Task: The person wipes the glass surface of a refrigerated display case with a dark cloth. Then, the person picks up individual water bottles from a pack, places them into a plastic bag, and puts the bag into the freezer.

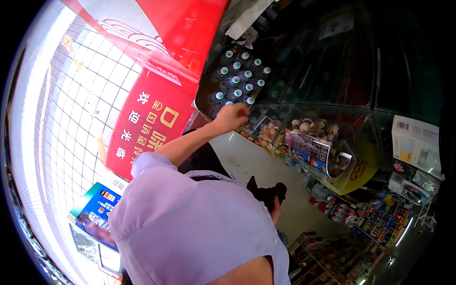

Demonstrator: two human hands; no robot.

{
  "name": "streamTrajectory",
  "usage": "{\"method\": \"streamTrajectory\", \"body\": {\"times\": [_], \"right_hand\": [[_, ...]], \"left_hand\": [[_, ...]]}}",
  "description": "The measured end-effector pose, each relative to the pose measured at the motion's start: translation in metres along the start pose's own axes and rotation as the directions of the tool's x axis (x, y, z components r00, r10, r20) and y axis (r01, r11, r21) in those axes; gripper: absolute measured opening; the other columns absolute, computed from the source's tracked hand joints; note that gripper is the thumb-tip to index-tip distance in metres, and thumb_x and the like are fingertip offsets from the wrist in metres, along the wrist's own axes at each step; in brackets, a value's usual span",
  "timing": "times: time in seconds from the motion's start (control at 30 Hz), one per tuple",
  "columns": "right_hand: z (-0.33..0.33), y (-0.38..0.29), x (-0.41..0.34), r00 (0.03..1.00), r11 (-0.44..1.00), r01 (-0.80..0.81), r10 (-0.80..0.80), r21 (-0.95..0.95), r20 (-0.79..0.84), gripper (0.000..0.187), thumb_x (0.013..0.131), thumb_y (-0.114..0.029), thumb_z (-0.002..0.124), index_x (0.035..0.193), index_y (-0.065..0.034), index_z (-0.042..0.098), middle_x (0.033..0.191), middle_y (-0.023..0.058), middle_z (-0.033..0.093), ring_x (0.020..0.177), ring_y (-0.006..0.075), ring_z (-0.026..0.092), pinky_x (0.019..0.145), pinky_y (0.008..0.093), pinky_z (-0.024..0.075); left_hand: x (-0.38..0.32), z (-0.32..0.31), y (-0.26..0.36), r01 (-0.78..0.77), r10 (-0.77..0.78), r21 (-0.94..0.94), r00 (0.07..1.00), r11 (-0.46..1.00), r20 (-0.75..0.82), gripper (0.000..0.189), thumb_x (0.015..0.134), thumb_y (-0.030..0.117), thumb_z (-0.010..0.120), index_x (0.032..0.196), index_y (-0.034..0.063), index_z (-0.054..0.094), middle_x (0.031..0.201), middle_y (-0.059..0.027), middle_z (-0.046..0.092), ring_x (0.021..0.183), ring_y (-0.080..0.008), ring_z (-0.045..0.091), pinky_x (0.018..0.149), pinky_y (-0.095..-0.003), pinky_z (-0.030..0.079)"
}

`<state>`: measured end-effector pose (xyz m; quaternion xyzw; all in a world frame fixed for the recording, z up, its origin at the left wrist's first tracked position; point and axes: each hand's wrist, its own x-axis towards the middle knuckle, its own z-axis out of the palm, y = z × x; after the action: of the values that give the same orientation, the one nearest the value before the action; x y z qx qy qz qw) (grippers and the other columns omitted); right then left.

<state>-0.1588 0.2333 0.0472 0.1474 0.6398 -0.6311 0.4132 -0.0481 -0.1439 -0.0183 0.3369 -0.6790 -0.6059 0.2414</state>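
Observation:
My left hand (232, 117) reaches out past the lavender sleeve, fingers curled at the near edge of a pack of bottles (233, 80). These are clear bottles standing upright, with white caps marked green. Whether the fingertips touch one is hidden by the hand itself. Lower down on the right, my right hand (276, 211) shows only in part beside my shirt (206, 217). It is closed on a dark, crumpled soft item (268, 192), perhaps cloth or a bag.
Clear acrylic bins (317, 146) of packaged goods stand right of the bottles. A white box (415, 144) sits at far right, near stocked shelves (374, 217). A red mat (142, 124) with writing and a red panel (188, 32) are at left. Grey floor (245, 160) lies between.

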Motion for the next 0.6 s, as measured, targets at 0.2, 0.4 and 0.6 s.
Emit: {"method": "streamTrajectory", "body": {"times": [0.2,0.4,0.6], "right_hand": [[-0.011,0.013,0.004,1.0,0.999,-0.023,0.022,0.026,0.015,0.046,0.083,-0.032,0.058,0.115,0.0012,0.052,0.108,0.011,0.06,0.098,0.0236,0.059,0.087,0.036,0.0463],[0.006,0.004,-0.012,0.994,0.995,0.09,-0.092,-0.041,-0.055,0.047,0.083,-0.029,0.059,0.117,0.0027,0.05,0.109,0.0135,0.059,0.098,0.0252,0.059,0.085,0.0374,0.0486],[-0.04,0.025,0.002,0.952,0.958,0.267,-0.246,0.103,-0.18,0.047,0.081,-0.02,0.061,0.119,0.0041,0.048,0.111,0.0137,0.058,0.097,0.0257,0.059,0.084,0.0374,0.0495]], "left_hand": [[-0.044,-0.014,-0.031,0.312,-0.312,0.002,0.949,0.95,0.038,0.017,0.076,0.016,0.067,0.072,0.0014,0.06,0.058,-0.0076,0.057,0.055,-0.0169,0.056,0.056,-0.0308,0.046],[-0.075,0.038,-0.034,0.05,-0.059,0.092,0.994,0.994,0.096,0.019,0.069,0.006,0.055,0.087,0.0021,0.06,0.075,-0.0118,0.063,0.073,-0.0294,0.062,0.067,-0.0383,0.049],[-0.097,0.082,-0.019,0.089,-0.127,0.095,0.835,0.991,0.536,0.031,0.075,0.012,0.063,0.101,-0.001,0.057,0.095,-0.0133,0.063,0.077,-0.0176,0.062,0.064,-0.0294,0.048]]}}
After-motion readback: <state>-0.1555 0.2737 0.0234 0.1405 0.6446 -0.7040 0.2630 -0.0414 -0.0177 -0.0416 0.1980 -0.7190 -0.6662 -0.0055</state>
